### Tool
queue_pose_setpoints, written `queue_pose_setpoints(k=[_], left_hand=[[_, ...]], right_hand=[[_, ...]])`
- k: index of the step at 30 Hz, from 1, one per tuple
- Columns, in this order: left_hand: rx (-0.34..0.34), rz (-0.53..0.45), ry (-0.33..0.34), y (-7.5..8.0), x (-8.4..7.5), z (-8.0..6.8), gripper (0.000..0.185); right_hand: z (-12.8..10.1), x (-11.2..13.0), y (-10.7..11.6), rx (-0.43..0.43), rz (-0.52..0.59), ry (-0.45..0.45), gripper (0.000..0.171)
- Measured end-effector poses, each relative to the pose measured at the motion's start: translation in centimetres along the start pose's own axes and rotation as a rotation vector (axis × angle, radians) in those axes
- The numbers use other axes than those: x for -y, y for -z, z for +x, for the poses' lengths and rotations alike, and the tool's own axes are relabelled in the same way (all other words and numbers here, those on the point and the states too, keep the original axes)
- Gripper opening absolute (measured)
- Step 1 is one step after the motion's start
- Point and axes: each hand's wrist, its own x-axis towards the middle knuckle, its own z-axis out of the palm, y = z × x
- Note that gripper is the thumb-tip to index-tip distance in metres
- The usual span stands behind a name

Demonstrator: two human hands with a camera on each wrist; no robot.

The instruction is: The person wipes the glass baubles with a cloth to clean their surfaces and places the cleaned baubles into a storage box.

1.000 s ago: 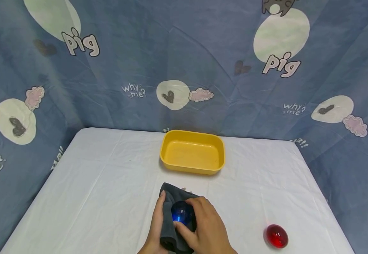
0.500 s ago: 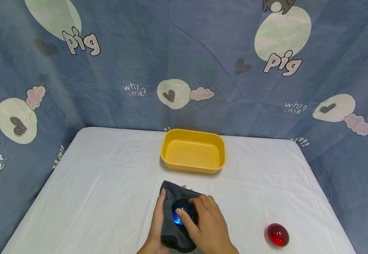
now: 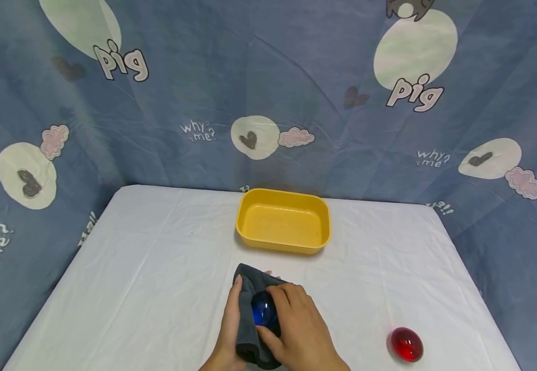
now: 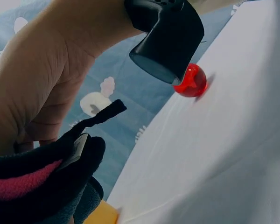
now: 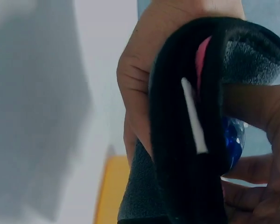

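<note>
A clear blue ball point(image 3: 264, 308) lies in the folded dark grey cloth point(image 3: 249, 332), near the front middle of the table. My left hand point(image 3: 228, 324) holds the cloth from the left, thumb along its edge. Fingers of my right hand point(image 3: 303, 324) curl over the ball's right side, its thumb at the lower edge. The right wrist view shows the cloth point(image 5: 186, 140) rolled at its end, with a white tag and a pink strip, and part of the blue ball point(image 5: 234, 142) behind it. Inside the cloth the ball's underside is hidden.
A yellow rectangular tray point(image 3: 283, 224) stands beyond the hands at the table's back. Off to the right lies a clear red ball point(image 3: 406, 344). White fabric point(image 3: 157, 268) covers the table, and a blue patterned curtain point(image 3: 287, 77) surrounds its back and sides.
My right thumb went up across the blue ball, then slid back down to its lower edge. Both hands stay at the same place with the cloth.
</note>
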Motion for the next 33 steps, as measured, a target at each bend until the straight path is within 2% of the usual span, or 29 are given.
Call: queue_pose_setpoints(k=[6, 11, 19, 25, 28, 33], left_hand=[[0.009, -0.027, -0.008, 0.0, 0.0, 0.1, 0.089], [0.012, -0.03, -0.017, -0.1, -0.2, 0.1, 0.089], [0.006, -0.087, 0.002, -0.2, -0.3, 0.0, 0.089], [-0.007, -0.063, 0.033, 0.0, -0.4, 0.0, 0.091], [0.013, -0.081, 0.022, 0.0, -0.4, 0.0, 0.09], [0.035, -0.088, 0.008, 0.1, -0.4, 0.1, 0.089]], right_hand=[[0.1, -0.5, -0.4, -0.004, 0.083, -0.099, 0.056], [0.3, -0.7, -0.7, 0.02, 0.165, -0.191, 0.061], [0.5, -1.1, -0.9, 0.009, 0.276, -0.228, 0.052], [0.7, -1.1, -0.9, 0.076, 0.344, -0.295, 0.052], [0.6, -1.0, -0.8, 0.102, 0.329, -0.284, 0.058], [0.2, -0.7, -0.3, 0.111, 0.232, -0.206, 0.074]])
